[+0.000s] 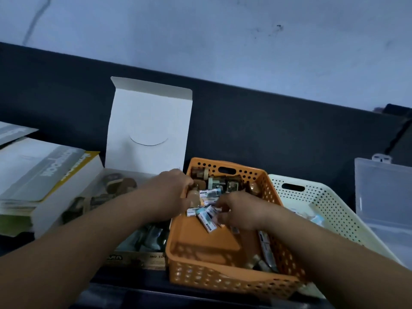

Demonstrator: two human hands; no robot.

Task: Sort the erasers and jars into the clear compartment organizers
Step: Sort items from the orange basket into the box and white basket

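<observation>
Two hands in the orange basket — left hand grips jar, right hand pinches eraser.

stacked books, open white box, pale wall

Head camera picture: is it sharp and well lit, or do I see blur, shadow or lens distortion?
In the head view the light is dim and bluish; the left hand and the jar it grips are soft with blur, as are the erasers by the right hand; the wide lens slightly bows the dark panel along its top; shadow fills the orange basket; no glare shows.
</observation>
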